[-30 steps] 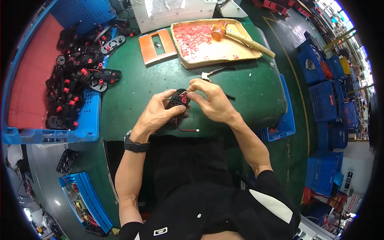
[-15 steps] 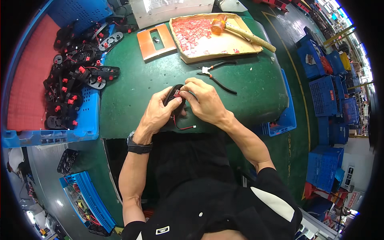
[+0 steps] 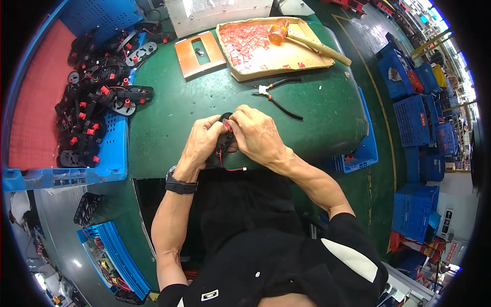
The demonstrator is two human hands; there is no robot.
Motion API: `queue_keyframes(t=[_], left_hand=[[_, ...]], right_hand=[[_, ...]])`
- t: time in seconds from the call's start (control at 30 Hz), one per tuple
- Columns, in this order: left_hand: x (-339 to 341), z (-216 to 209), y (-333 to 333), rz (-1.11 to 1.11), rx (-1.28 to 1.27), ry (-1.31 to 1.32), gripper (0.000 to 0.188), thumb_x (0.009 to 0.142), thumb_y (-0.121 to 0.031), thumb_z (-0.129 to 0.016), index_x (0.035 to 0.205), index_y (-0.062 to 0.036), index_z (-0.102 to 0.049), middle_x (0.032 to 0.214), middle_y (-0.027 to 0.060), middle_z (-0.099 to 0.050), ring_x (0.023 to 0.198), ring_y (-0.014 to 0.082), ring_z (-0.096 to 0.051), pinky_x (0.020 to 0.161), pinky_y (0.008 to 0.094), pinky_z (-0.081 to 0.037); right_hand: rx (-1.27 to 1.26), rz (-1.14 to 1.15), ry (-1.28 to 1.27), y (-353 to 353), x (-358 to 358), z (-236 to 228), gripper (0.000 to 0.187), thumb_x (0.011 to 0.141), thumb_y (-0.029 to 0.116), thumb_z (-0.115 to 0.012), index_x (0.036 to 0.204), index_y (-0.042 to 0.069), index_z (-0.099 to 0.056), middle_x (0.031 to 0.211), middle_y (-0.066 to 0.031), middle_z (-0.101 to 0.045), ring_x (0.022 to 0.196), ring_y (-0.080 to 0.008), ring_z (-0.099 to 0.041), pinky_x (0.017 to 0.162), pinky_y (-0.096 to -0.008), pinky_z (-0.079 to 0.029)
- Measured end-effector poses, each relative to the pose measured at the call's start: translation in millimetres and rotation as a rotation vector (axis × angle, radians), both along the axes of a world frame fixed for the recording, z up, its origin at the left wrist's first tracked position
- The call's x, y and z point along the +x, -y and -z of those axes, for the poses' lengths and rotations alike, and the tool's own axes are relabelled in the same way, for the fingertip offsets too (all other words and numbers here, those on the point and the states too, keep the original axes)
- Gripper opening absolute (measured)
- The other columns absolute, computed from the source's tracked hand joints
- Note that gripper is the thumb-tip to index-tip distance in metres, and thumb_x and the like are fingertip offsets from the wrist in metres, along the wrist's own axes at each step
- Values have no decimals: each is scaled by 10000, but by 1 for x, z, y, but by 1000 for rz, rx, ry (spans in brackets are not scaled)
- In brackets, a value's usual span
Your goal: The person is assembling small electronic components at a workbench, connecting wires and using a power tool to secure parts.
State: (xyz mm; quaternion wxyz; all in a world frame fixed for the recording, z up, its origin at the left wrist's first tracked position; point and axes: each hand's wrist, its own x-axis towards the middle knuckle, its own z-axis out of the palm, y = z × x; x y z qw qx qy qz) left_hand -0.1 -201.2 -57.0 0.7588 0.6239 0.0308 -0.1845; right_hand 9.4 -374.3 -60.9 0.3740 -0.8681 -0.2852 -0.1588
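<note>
Left hand (image 3: 198,143): my thumb and fingers clamp the black plastic housing (image 3: 223,145).
Right hand (image 3: 258,135): I pinch its small red part (image 3: 228,126).
Housing: between my hands, near the green worktop (image 3: 169,128)'s front edge, red-and-black wire (image 3: 232,169) trailing.
Pliers (image 3: 263,90): beyond my right hand, handles spread.

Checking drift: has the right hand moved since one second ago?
Yes: the right hand moved left and downward in view, judged against the pliers.
</note>
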Motion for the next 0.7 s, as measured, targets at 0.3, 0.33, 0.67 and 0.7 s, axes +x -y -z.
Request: queue_keyframes(t=[0.3, 0.33, 0.67, 0.7], left_hand=[[7, -4, -4, 181, 22, -239, 221, 938, -111, -517, 1022, 56, -635, 881, 236, -722, 713, 281, -744, 643, 360, -637], [5, -9, -5, 181, 35, -261, 208, 936, -111, -520, 1009, 50, -630, 873, 231, -722, 697, 271, -742, 634, 354, -635], [11, -9, 4, 287, 40, -288, 223, 961, -147, -518, 1014, 48, -612, 859, 215, -724, 639, 252, -726, 542, 333, -610], [16, -5, 6, 332, -10, -295, 224, 962, -147, -513, 1019, 49, -607, 865, 219, -726, 643, 256, -728, 541, 333, -609]], right_hand=[[199, -71, 302, 2, 81, -111, 116, 907, 96, -716, 967, 3, -685, 878, -176, -703, 802, -279, -708, 718, -357, -530], [240, 61, 225, -4, 97, -142, 189, 926, 163, -716, 970, -15, -672, 849, -147, -702, 778, -217, -682, 738, -343, -515], [727, -460, -6, -60, 248, -319, 285, 886, 245, -767, 1049, 35, -664, 792, -1, -605, 670, -91, -530, 585, -263, -430], [693, -682, 9, -62, 263, -310, 240, 882, 224, -761, 1005, 39, -671, 779, -3, -604, 662, -92, -528, 588, -261, -431]])
